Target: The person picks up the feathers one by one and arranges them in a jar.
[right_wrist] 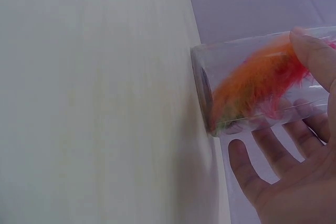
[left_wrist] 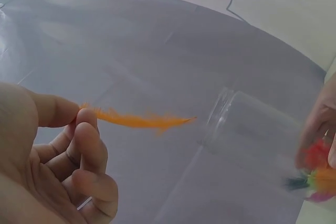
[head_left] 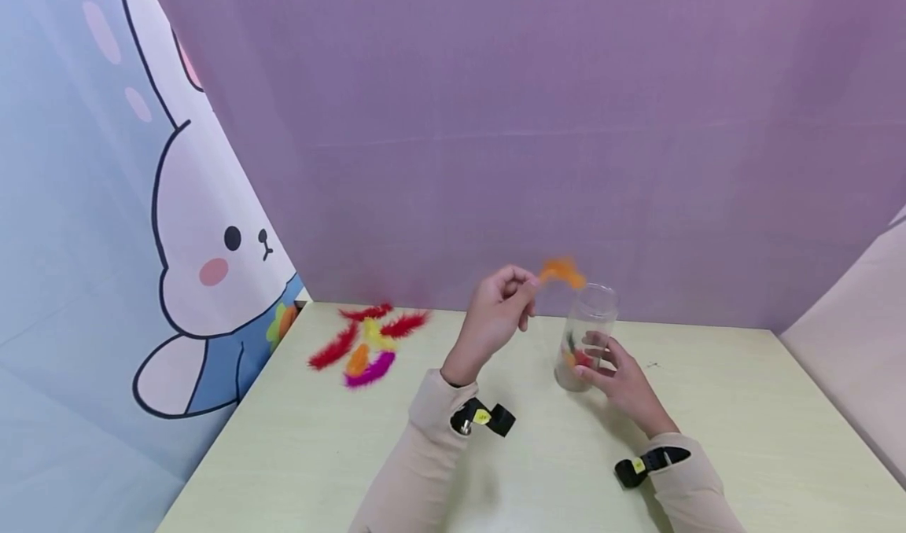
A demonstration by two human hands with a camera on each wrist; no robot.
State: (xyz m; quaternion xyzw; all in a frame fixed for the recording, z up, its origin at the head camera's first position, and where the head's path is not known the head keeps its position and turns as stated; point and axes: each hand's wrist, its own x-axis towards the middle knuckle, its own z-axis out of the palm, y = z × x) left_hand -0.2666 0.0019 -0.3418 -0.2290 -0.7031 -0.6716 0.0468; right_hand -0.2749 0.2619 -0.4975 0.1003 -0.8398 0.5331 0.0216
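Observation:
My left hand [head_left: 495,309] pinches one end of an orange feather [head_left: 562,270] between thumb and forefinger. The feather's free tip points toward the mouth of a clear glass jar [head_left: 593,313]; in the left wrist view a small gap parts the orange feather [left_wrist: 142,121] from the jar's rim [left_wrist: 216,114]. With its thumb on one side and fingers round the other, my right hand [head_left: 626,384] grips the jar low down. Inside the jar lie several feathers [right_wrist: 257,80], orange, red, green and dark among them.
On the table's left part lies a loose group of feathers: red ones [head_left: 335,347], a yellow one [head_left: 375,333], an orange one [head_left: 358,359] and a magenta one [head_left: 371,370]. A purple cloth [head_left: 566,124] hangs behind the pale table [head_left: 297,454]. A rabbit-print curtain [head_left: 85,281] is at left.

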